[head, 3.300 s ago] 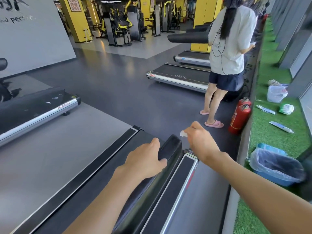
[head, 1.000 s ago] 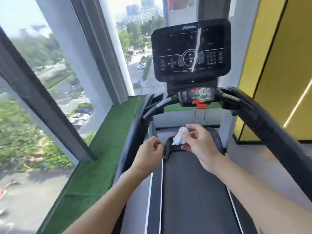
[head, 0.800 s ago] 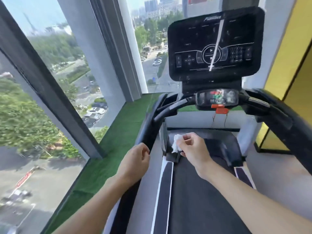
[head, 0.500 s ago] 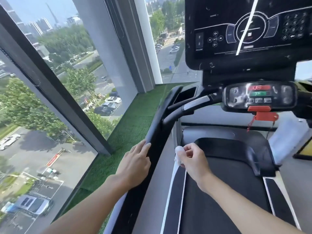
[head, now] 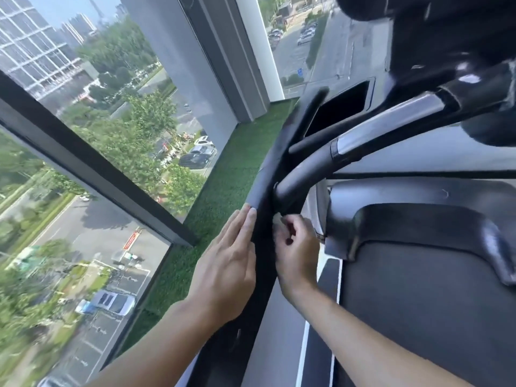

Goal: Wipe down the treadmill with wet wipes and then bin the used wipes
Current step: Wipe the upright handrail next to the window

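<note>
The treadmill fills the right half, with its black left side rail point(head: 261, 196) running up the middle. My left hand point(head: 229, 261) lies flat with straight fingers against the outer side of that rail. My right hand point(head: 296, 247) is curled on the rail's inner side, just below where the grey handlebar point(head: 310, 169) joins it. A small white wet wipe point(head: 276, 220) shows at its fingertips, mostly hidden by the fingers. The dark belt point(head: 418, 303) and black motor cover point(head: 418, 219) lie to the right.
A strip of green artificial turf point(head: 223, 191) runs between the treadmill and the floor-to-ceiling window point(head: 97, 163) on the left. The console's underside point(head: 446, 37) hangs close at the upper right. A cup-holder recess point(head: 340, 110) sits in the rail's upper part.
The view has closed in on the left rail. My right hand with the wipe moved left from the deck's front corner to the rail's inner side; my left hand stays flat on the rail.
</note>
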`<state>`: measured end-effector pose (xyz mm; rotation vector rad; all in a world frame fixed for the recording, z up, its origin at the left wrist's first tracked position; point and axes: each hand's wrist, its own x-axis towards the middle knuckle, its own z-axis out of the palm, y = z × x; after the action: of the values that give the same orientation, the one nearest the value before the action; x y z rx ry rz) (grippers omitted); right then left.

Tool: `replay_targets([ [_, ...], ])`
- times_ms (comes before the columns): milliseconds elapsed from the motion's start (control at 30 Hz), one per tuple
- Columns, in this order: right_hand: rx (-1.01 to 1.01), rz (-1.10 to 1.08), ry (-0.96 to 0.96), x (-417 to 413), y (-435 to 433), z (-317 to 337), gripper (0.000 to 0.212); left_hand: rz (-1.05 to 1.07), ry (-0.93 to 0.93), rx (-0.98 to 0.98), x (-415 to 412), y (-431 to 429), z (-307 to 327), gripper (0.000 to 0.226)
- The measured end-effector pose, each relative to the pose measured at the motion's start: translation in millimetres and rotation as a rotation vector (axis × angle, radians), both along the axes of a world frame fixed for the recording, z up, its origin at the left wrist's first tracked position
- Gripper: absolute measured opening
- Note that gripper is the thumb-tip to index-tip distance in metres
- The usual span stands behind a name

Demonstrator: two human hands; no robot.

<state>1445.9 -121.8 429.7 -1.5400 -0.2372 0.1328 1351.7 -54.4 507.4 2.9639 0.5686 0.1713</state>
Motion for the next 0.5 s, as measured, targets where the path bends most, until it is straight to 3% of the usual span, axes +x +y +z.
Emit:
replay_targets([
  [100, 0.064, -0.038, 0.046, -32, 1, 0, 0.016, -0.004, -0.014, -0.011, 2, 2, -3, 0.060],
  [233, 0.117, 0.228, 0.071, -72, -11, 3, 0.049, -0.005, -0.018, -0.069, 0, 2, -2, 0.058],
  [333, 0.209, 0.360, 0.177, -60, -12, 4, 0.049, -0.010, -0.037, -0.097, 0, 3, -2, 0.056],
  [500, 0.127, 0.392, 0.122, -65, -4, 1, 0.045, -0.015, -0.057, -0.120, -1, 4, -4, 0.055],
])
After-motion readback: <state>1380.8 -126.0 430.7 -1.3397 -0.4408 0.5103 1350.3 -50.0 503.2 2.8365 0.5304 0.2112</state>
